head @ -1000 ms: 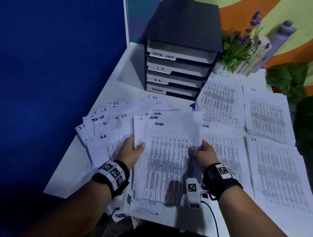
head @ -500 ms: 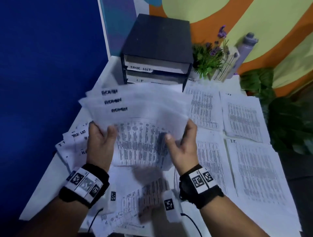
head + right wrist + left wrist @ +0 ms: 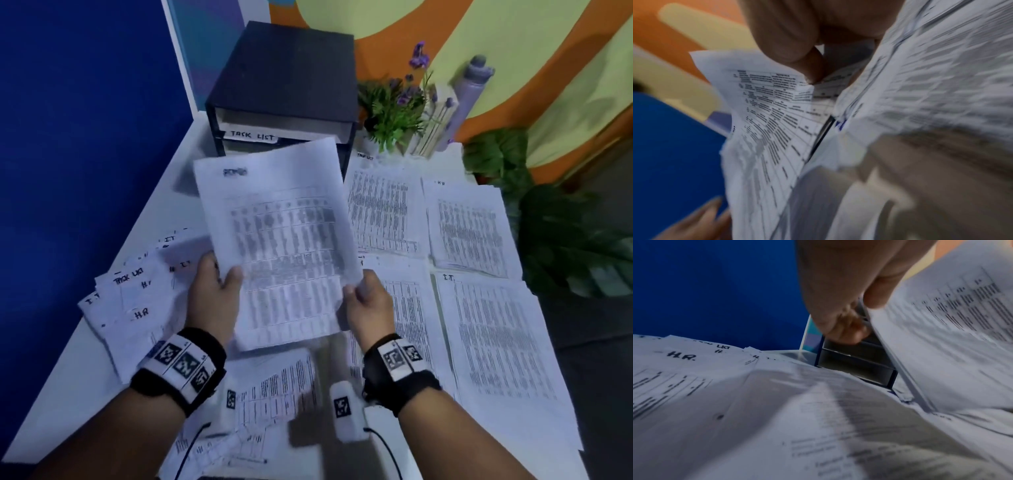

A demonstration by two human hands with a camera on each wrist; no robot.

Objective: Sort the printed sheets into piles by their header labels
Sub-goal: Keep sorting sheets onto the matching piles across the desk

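Sheaf (image 3: 281,240): left hand (image 3: 214,294) pinches at 7 o'clock, right hand (image 3: 370,301) at 5; loose sheets likely to slip and fan onto tabletop (image 3: 113,387) piles.

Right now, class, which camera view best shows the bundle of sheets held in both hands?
The head view: it shows the whole bundle of sheets between both hands. The left wrist and right wrist views show only blurred edges near the fingers.
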